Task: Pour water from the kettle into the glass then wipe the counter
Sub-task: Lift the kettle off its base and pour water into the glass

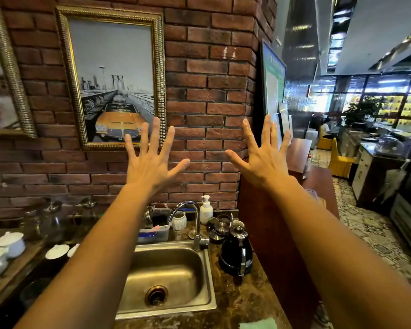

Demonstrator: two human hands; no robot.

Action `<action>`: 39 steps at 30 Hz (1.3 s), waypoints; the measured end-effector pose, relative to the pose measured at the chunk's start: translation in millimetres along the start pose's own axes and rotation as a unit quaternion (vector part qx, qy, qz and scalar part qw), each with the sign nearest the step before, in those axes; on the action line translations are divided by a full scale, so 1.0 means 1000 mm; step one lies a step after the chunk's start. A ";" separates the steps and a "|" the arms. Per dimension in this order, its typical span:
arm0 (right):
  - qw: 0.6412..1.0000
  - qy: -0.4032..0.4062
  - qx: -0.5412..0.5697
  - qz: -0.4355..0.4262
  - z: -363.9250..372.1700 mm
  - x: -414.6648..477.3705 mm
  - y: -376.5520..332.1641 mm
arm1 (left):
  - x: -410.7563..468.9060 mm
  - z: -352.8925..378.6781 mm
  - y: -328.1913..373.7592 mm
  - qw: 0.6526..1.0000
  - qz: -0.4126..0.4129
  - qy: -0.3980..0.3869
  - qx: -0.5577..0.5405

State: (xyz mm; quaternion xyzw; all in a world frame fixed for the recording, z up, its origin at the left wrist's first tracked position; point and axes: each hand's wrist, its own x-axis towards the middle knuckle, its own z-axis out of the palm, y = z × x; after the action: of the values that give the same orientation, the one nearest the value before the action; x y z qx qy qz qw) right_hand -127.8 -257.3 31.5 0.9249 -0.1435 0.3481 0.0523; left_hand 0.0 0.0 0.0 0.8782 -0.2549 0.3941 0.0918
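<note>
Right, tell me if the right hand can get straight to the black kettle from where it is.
Probably yes. The right hand is empty, fingers spread, raised above the counter; the black kettle stands right of the sink, handle toward the person, nothing visibly between.

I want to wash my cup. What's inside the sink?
The sink looks empty: bare metal and a round brass-coloured drain at the bottom. The left forearm covers its left edge, so anything there is hidden. The faucet arches over it, with no water running.

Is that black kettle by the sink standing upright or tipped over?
Upright: the kettle sits flat on its base on the counter, lid on top.
</note>
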 end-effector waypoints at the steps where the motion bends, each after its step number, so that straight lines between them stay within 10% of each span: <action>1: 1.000 -0.001 -0.006 0.004 0.004 0.002 -0.002 | 0.003 0.006 -0.001 1.000 0.000 -0.004 0.002; 39: 0.984 -0.142 -0.032 0.106 0.236 0.008 0.092 | 0.013 0.256 0.025 0.979 0.042 -0.182 -0.077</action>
State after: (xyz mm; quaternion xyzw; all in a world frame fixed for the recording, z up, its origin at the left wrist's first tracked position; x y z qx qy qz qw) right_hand -1.1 -393.2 -141.5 0.9424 -0.2579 0.2117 0.0234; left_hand 159.2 -118.7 -163.6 0.9141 -0.3333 0.2106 0.0950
